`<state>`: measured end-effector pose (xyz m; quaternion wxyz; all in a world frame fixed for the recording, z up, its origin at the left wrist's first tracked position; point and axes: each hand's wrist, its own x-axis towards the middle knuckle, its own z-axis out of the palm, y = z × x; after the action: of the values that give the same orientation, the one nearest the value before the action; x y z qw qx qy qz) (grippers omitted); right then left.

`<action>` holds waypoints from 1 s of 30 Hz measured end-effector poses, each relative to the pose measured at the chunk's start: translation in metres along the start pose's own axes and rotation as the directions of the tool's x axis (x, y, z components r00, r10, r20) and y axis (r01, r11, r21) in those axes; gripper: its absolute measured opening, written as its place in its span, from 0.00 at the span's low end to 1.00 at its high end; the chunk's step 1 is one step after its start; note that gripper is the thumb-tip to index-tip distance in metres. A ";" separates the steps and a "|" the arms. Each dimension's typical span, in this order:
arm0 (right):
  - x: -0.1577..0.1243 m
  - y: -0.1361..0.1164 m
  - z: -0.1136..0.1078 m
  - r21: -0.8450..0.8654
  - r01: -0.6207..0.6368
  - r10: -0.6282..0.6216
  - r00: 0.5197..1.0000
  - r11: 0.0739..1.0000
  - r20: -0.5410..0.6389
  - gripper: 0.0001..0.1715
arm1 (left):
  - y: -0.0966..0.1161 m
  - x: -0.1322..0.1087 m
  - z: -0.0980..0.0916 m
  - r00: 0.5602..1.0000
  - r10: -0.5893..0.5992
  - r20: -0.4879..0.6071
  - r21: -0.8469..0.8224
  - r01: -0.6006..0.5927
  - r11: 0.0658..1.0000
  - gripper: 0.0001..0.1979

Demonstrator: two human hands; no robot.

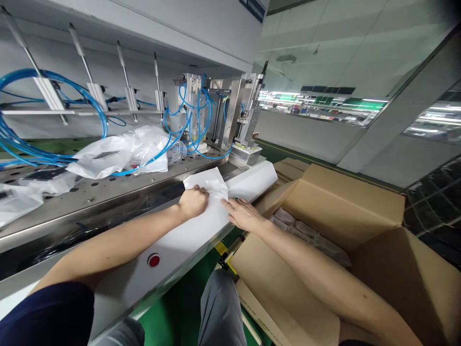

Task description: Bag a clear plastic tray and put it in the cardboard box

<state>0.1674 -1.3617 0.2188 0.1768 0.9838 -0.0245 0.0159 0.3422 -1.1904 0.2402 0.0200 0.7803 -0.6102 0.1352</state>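
A perforated metal surface [111, 186] is fronted by a white ledge [201, 230], into which a red button [154, 260] is fitted. Translucent bags [104, 156] are laid on the surface, partly crossed by coiled blue tubing [103, 113]; a dark shape is enclosed in one. A green floor [176, 293] is seen below, and a pale wall [302, 134] behind. An open carton [349, 192] is positioned right of the ledge; pale wrapped packets [306, 230] are contained in it. A white wrapper [207, 179] is located at the ledge. The left hand's [194, 201] grip is closed on the wrapper; the right hand's [243, 211] grip is opened, with fingers extended at its right edge.
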 end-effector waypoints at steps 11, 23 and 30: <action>0.001 0.001 0.002 0.010 -0.003 0.003 1.000 1.000 -0.003 0.36 | 0.001 0.000 -0.002 1.000 0.010 0.000 0.007 -0.010 1.000 0.14; 0.002 0.001 0.005 0.000 -0.031 0.031 0.999 1.000 -0.020 0.37 | 0.000 0.000 0.002 0.998 0.045 -0.051 0.006 -0.045 0.999 0.14; -0.003 0.005 -0.004 0.093 -0.048 0.060 0.989 0.995 -0.134 0.29 | 0.002 0.000 0.003 0.999 0.032 -0.031 -0.019 -0.032 0.999 0.18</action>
<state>0.1642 -1.3649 0.2237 0.1335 0.9863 -0.0383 0.0889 0.3405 -1.1916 0.2366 0.0349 0.7681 -0.6235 0.1414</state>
